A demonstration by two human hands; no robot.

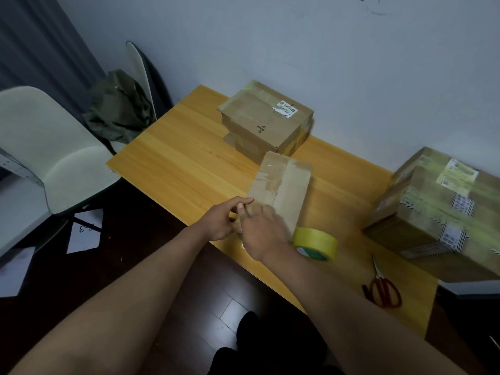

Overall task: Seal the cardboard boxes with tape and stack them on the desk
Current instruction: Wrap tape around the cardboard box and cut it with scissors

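Cardboard boxes sit on a yellow wooden desk (173, 163) against a pale wall, seen from a head-worn camera looking down. At least five are visible. One long, narrow brown cardboard box (281, 189) lies at the middle of the desk, clear tape running along its top seam. Behind it, a stack of two brown boxes (266, 117) stands near the wall, the upper one bearing a white label. At the right edge, two larger boxes wrapped in yellowish tape (441, 212) are stacked and blurred.

Both bare hands meet at the near end of the narrow box. The left hand (220, 220) has its fingers loosely curled, with the thumb and forefinger on the box's near corner. The right hand (263, 230) lies over the same end, its fingers bent down against the cardboard; whether they pinch tape I cannot tell.

One roll of yellow tape (316, 243) rests just beside the right wrist. One pair of red-handled scissors (381, 288) lies further right, near the desk's front edge.

Two pale moulded chairs (54, 155) stand left of the desk, with an olive-green bag (119, 112) on the farther one. The floor is dark wood.
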